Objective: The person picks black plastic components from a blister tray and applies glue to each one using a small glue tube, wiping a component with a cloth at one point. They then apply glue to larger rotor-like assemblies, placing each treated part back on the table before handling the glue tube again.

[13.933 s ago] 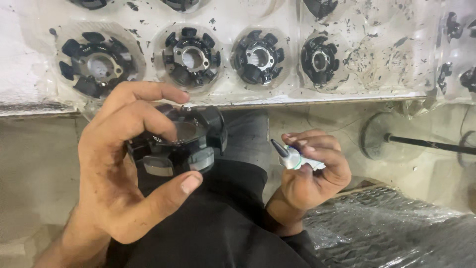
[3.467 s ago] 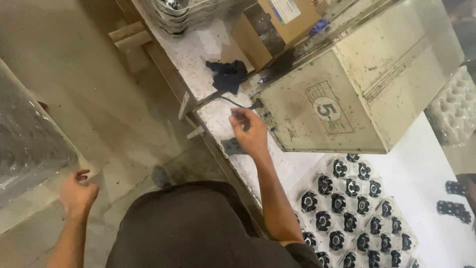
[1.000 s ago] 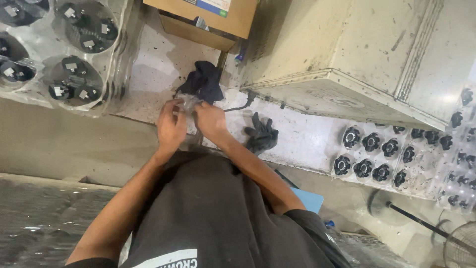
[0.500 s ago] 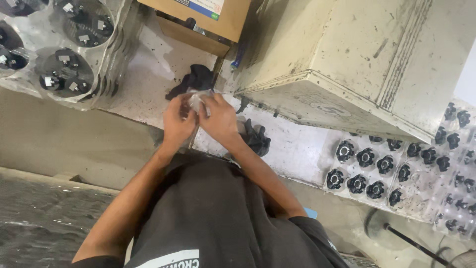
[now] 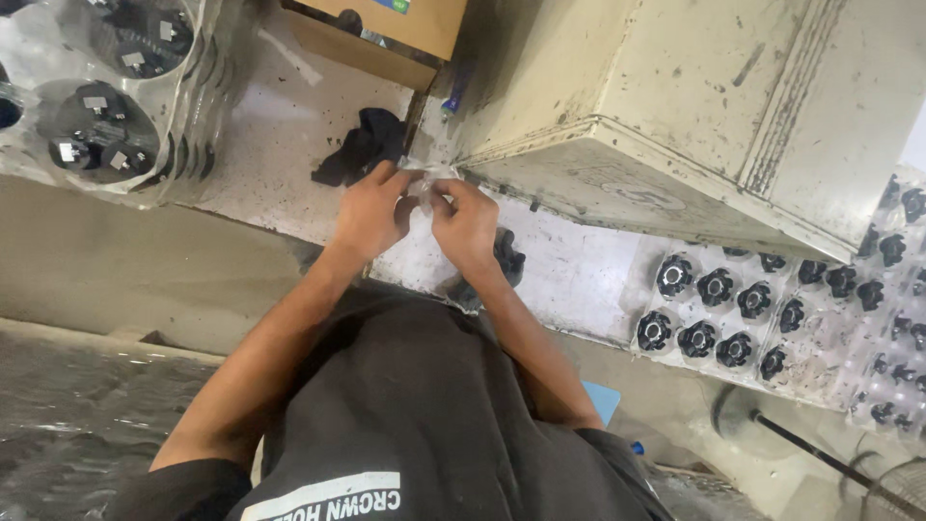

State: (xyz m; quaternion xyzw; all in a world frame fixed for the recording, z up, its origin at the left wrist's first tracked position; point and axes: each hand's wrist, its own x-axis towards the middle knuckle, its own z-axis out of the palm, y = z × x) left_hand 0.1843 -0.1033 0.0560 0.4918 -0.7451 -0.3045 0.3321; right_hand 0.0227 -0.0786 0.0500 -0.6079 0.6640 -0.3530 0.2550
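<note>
While both hands meet over the bench edge, the left hand (image 5: 371, 212) and the right hand (image 5: 466, 220) pinch a small clear plastic piece (image 5: 422, 185) between their fingertips, held just above the white worktop (image 5: 280, 135). One black cloth (image 5: 362, 148) lies just beyond the left hand, another dark rag (image 5: 503, 262) beside the right wrist. Trays of black round parts (image 5: 719, 314) sit off to the right, a big metal housing (image 5: 675, 106) behind, and a cardboard box (image 5: 376, 34) at the back.

Black cloth (image 5: 362, 147); brown cardboard box (image 5: 386, 39); cream metal housing (image 5: 694, 106).
</note>
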